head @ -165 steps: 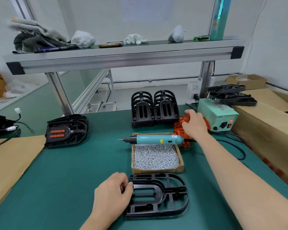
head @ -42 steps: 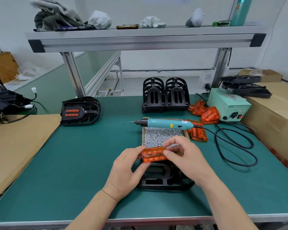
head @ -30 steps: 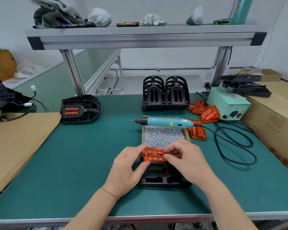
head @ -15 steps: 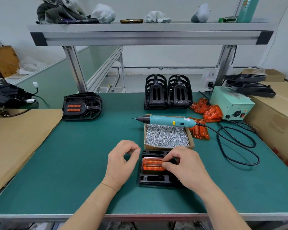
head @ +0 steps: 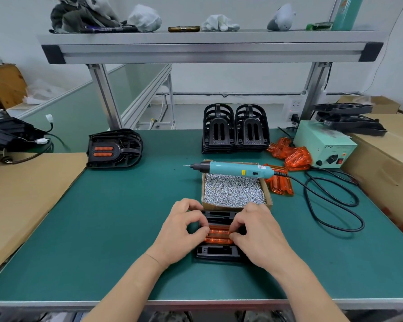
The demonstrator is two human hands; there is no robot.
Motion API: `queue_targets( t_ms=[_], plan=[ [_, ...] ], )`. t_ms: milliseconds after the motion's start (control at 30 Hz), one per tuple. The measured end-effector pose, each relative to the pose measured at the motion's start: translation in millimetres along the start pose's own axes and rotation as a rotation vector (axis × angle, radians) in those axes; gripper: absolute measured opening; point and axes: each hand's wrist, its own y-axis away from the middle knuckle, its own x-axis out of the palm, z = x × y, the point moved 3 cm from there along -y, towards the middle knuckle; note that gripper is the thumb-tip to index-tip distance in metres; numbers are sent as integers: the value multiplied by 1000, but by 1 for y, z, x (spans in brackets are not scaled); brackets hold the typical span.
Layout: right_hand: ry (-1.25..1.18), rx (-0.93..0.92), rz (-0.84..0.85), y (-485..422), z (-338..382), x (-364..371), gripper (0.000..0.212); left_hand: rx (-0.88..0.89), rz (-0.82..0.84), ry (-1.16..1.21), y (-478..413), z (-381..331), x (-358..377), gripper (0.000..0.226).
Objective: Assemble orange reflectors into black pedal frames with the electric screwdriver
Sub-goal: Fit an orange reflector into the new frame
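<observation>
A black pedal frame (head: 216, 253) lies on the green mat near the front edge. An orange reflector (head: 219, 234) sits in its middle. My left hand (head: 180, 231) pinches the reflector's left end with curled fingers. My right hand (head: 257, 231) pinches its right end. Both hands hide the frame's sides. The teal electric screwdriver (head: 233, 169) lies across the far rim of the cardboard box of screws (head: 233, 190), tip pointing left, untouched.
Loose orange reflectors (head: 291, 156) lie right of the box, by the green power supply (head: 323, 147) and its looped black cable (head: 330, 205). Two stacks of black frames (head: 235, 129) stand at the back. An assembled pedal (head: 114, 148) lies far left. Cardboard flanks both sides.
Both hands brought the orange reflector down from above the box edge into the black frame. The left hand, off it half a second ago, now pinches its left end.
</observation>
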Motion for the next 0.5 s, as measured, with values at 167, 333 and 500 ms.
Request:
queue_targets(
  t_ms=[167,333,500],
  plan=[
    [-316,73,-22,-7,-3,-5,15,4,39,-24,0,2,3,10],
    [-1522,438,-118,-37,1,-14,39,8,49,-29,-2,3,1,10],
    [-1963,698,-146,-78,7,-11,51,44,34,-22,-1,0,0,5]
  ],
)
